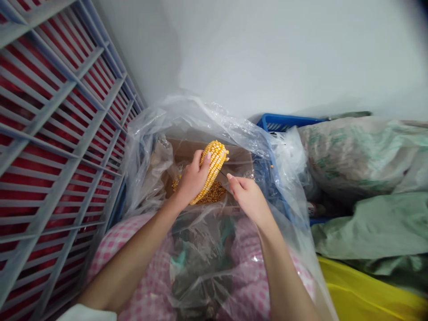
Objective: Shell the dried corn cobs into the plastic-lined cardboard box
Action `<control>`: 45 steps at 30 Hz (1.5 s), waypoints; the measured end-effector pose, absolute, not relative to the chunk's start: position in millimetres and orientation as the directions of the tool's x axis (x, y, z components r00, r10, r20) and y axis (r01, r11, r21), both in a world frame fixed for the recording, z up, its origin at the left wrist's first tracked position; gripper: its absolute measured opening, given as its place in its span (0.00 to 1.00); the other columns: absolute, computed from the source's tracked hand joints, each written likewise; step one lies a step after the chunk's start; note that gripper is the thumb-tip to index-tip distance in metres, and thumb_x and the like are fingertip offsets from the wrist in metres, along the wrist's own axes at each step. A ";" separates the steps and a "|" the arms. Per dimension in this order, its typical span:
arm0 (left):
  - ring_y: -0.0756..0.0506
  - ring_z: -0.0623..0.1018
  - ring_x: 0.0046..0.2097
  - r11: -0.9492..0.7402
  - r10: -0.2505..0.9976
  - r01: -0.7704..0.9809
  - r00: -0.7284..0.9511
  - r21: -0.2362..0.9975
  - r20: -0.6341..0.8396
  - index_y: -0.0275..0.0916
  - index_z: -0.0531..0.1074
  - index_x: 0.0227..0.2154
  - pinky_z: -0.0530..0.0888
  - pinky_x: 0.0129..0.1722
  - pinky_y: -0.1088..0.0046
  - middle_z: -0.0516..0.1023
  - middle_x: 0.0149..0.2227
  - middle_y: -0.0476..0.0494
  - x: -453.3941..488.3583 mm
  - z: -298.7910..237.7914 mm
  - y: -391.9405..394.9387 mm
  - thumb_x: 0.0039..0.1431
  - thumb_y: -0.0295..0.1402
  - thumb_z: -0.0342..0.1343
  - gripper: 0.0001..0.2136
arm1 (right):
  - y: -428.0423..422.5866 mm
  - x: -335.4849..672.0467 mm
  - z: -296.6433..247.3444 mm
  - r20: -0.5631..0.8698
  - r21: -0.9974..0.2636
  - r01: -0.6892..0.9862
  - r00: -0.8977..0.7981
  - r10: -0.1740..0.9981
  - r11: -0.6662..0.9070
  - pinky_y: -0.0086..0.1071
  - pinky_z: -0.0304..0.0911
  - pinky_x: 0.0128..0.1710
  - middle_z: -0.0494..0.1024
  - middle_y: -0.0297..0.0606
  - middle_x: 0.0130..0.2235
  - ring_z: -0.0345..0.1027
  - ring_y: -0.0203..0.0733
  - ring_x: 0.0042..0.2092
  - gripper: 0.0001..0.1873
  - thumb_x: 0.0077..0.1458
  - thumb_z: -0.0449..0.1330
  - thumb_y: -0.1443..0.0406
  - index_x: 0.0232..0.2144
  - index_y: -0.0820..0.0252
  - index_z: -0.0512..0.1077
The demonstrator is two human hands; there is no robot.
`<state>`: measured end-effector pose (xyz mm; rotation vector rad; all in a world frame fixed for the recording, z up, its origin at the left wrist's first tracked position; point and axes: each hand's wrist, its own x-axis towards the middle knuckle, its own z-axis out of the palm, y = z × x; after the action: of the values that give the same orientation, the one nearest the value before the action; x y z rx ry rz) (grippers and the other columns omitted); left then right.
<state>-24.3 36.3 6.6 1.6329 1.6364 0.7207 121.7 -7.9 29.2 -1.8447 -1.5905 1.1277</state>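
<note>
My left hand [193, 179] is wrapped round an ear of corn [214, 164], tilted with its thick end up and away from me. Yellow kernels cover most of the ear. My right hand [248, 195] is closed on a thin dark pointed tool [224, 174], whose tip reaches the cob's right side. Its handle is hidden in my fist, so its exact kind does not show. Below both hands, loose corn kernels [216, 192] lie in a cardboard box [239, 159]. Clear plastic sheeting [147, 133] surrounds the box and drapes over my lap.
A grey slatted crate [63, 156] with red behind its slats rises on the left. To the right are a blue basket [284, 122], a stuffed pale sack [361, 156], green cloth [371, 227] and a yellow sheet [361, 290]. A white wall [250, 53] stands behind.
</note>
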 end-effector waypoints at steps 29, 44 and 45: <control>0.46 0.71 0.41 0.110 0.987 0.342 -0.149 0.933 -0.062 0.42 0.62 0.41 0.66 0.39 0.71 0.72 0.39 0.45 -27.9 7.6 43.4 0.58 0.48 0.36 0.18 | -9.2 98.3 26.7 -0.107 -0.880 0.445 0.152 0.982 -0.165 0.27 0.40 0.21 0.53 0.28 0.17 0.45 0.30 0.21 0.23 0.54 0.45 0.51 0.16 0.58 0.51; 0.46 0.72 0.42 0.066 0.995 0.462 -0.095 0.884 -0.025 0.43 0.61 0.44 0.66 0.41 0.71 0.73 0.41 0.45 -24.5 8.6 39.0 0.59 0.47 0.35 0.18 | -9.4 106.4 32.1 -0.149 -0.754 0.634 0.089 0.985 -0.171 0.27 0.41 0.21 0.52 0.29 0.17 0.46 0.31 0.21 0.23 0.55 0.43 0.52 0.16 0.58 0.50; 0.45 0.72 0.42 0.063 0.995 0.463 -0.094 0.884 -0.022 0.44 0.61 0.45 0.66 0.42 0.71 0.73 0.41 0.45 -24.6 8.2 39.0 0.59 0.47 0.35 0.19 | -9.7 106.8 32.5 -0.155 -0.754 0.633 0.090 0.984 -0.176 0.27 0.42 0.21 0.52 0.28 0.17 0.46 0.31 0.21 0.23 0.55 0.43 0.52 0.16 0.58 0.50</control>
<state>-24.6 39.0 8.2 1.4793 1.6470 0.9704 106.8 -9.7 32.5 -1.8674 -1.5854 0.9055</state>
